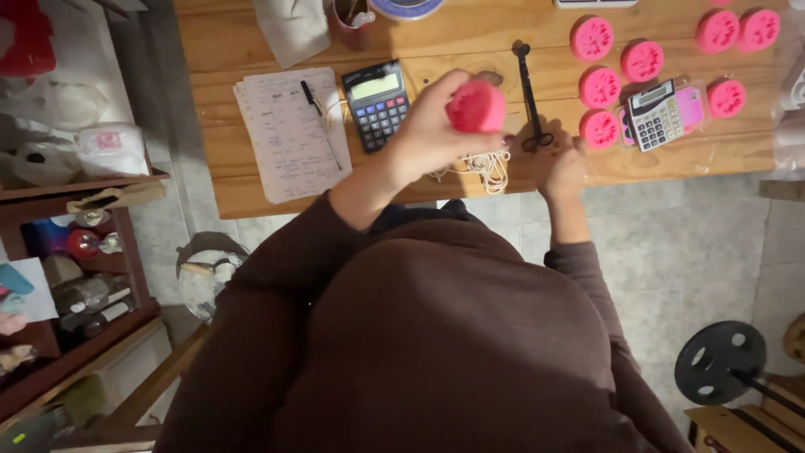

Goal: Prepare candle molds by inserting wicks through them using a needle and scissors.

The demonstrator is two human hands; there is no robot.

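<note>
A: The left hand (428, 126) grips a pink mould (475, 106) above the table (251, 193). And the right hand (563, 168)?
B: Closed near the white string (486, 166), maybe pinching it. The string could tangle, or the raised mould could slip

Two calculator screens — black calculator (376, 103), pink-edged calculator (662, 113) — pale grey rectangles.

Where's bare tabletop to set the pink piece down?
Bare wood shows along the near edge below the pink calculator, and between the black calculator and the long black tool. The right end is crowded with pink moulded pieces; string clutters the spot between the left hand, holding a pink piece, and right hand.
</note>
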